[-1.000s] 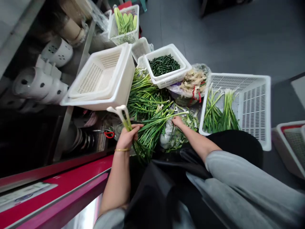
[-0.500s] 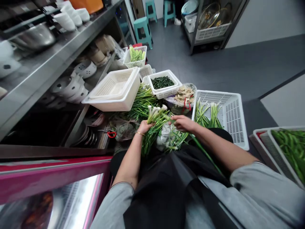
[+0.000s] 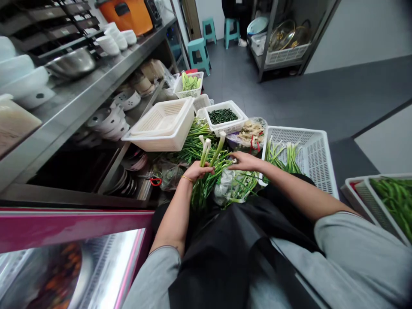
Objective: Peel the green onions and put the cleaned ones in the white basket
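My left hand [image 3: 198, 170] is wrapped round a bunch of green onions [image 3: 206, 152], white ends up and green leaves hanging below. To its right, my right hand [image 3: 241, 161] has its fingers curled at the white end of a green onion, over the leaves. Trimmings [image 3: 244, 184] and a pale plastic bag [image 3: 223, 186] lie beneath the hands. More green onions [image 3: 291, 159] rest in a large white basket [image 3: 317, 150] on the right. Behind my left hand, a heap of green onions [image 3: 195, 139] lies beside stacked white bins [image 3: 161, 141].
A small basket of dark green chillies [image 3: 222, 116] and a bag of roots [image 3: 252, 131] stand ahead. Red-handled scissors [image 3: 156, 181] lie left. A steel shelf [image 3: 80, 86] runs along the left; green beans [image 3: 395, 201] sit far right. A seated person [image 3: 240, 17] is in the background.
The view has shifted slightly. The onions in my left hand now stand more upright and spread apart. The long green leaf that trailed beneath my right forearm no longer shows there.
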Demonstrator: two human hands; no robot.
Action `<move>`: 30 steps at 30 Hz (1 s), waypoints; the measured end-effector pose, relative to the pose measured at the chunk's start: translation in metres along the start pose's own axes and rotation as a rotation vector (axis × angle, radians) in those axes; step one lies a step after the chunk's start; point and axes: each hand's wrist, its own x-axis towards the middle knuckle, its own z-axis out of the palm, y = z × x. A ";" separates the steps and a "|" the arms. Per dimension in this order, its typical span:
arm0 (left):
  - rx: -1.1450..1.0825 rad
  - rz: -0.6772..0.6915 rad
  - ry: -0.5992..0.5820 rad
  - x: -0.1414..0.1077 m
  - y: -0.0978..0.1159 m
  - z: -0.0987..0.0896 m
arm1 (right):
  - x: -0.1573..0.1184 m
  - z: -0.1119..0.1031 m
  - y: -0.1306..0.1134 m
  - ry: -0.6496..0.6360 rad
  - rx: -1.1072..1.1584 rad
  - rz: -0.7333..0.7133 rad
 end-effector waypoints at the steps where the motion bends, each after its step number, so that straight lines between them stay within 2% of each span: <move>1: 0.010 0.009 -0.014 0.000 0.004 0.004 | 0.009 0.007 -0.007 -0.002 0.102 -0.081; 3: 0.004 0.043 -0.006 0.002 0.010 0.011 | 0.022 0.015 -0.020 0.036 0.411 -0.177; 4: -0.003 0.073 0.026 0.002 0.012 0.014 | 0.026 0.016 -0.025 0.053 0.515 -0.162; 6: 0.000 0.136 0.118 0.002 0.014 0.019 | 0.029 0.015 -0.030 0.103 0.650 -0.049; 8: 0.017 0.162 0.145 0.000 0.013 0.021 | 0.027 0.013 -0.030 0.149 0.749 0.071; 11: -0.038 0.138 0.038 -0.004 0.008 0.021 | 0.015 0.009 -0.021 0.137 0.833 0.166; 13: -0.094 0.120 -0.013 -0.006 0.003 0.019 | 0.004 -0.001 -0.007 0.155 0.944 0.186; 15: -0.105 0.105 -0.011 -0.009 -0.001 0.016 | -0.010 -0.022 0.013 0.293 1.102 0.164; 18: -0.095 0.091 0.024 -0.009 -0.006 0.013 | -0.033 -0.059 0.050 0.647 1.242 0.067; 19: -0.101 0.087 0.040 -0.009 -0.006 0.012 | -0.040 -0.068 0.060 0.730 1.242 0.047; 20: -0.109 0.081 0.058 -0.007 -0.006 0.013 | -0.044 -0.071 0.067 0.745 1.213 0.047; 21: -0.115 0.074 0.079 -0.006 -0.006 0.015 | -0.047 -0.070 0.069 0.676 1.156 0.077; 22: -0.117 0.069 0.103 -0.003 -0.005 0.018 | -0.046 -0.063 0.067 0.534 1.070 0.128; 25: -0.080 0.069 0.156 0.003 0.001 0.031 | -0.030 -0.018 0.040 0.034 0.786 0.255; 26: -0.052 0.080 0.163 0.005 0.003 0.036 | -0.021 0.000 0.027 -0.033 0.745 0.252; 28: 0.021 0.115 0.162 0.006 0.005 0.043 | -0.004 0.029 0.002 -0.026 0.719 0.221; 30: 0.084 0.154 0.143 0.004 0.005 0.042 | 0.004 0.039 -0.014 -0.030 0.741 0.236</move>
